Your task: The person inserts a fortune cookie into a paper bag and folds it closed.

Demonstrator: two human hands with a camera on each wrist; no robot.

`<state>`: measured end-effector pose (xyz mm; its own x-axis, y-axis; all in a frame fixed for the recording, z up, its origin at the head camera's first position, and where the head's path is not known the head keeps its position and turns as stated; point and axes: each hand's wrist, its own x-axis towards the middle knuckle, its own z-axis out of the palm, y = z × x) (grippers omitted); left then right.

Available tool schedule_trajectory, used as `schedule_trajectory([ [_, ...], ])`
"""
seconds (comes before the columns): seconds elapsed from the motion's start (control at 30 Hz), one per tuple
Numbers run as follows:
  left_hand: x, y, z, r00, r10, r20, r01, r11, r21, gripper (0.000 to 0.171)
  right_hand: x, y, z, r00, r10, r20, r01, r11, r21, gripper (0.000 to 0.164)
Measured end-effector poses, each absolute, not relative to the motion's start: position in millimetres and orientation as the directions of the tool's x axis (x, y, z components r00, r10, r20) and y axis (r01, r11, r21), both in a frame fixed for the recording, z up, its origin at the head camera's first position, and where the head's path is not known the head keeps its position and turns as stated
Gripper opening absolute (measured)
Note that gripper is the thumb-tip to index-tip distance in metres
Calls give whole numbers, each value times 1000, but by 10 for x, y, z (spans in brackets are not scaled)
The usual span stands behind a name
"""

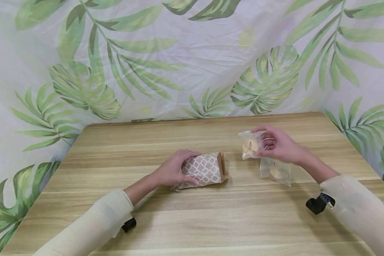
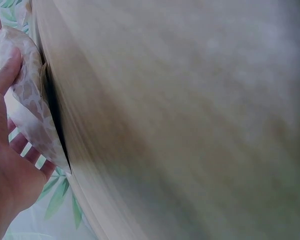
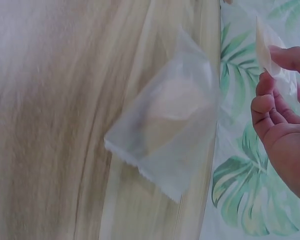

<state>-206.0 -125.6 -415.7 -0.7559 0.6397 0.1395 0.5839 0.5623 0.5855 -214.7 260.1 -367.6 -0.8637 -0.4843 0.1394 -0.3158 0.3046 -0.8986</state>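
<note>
A brown paper bag (image 1: 202, 168) with a white lattice print lies on its side on the table, its mouth facing right. My left hand (image 1: 176, 169) grips it from the left, thumb on the near side and fingers over the far side; the left wrist view shows the thumb on the paper bag (image 2: 32, 95). Over the table at the right, my right hand (image 1: 280, 144) pinches a wrapped fortune cookie (image 1: 251, 145) in a clear packet. Below that hand, a second wrapped fortune cookie (image 1: 276, 172) lies on the table; its clear packet (image 3: 165, 120) fills the middle of the right wrist view.
The wood-grain table (image 1: 192, 224) has rounded far corners. Behind it hangs a pale cloth (image 1: 208, 60) printed with green leaves. Small black wrist devices (image 1: 316, 204) sit under both cream sleeves (image 1: 358, 209).
</note>
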Motion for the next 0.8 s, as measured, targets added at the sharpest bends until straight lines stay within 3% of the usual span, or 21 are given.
schedule_trajectory([
  [0.8,-2067,-1245,-4173,-752,643,144,589,559,584,92,-2012,2373,-3810,-820,-568,66,-304,335,-892,66],
])
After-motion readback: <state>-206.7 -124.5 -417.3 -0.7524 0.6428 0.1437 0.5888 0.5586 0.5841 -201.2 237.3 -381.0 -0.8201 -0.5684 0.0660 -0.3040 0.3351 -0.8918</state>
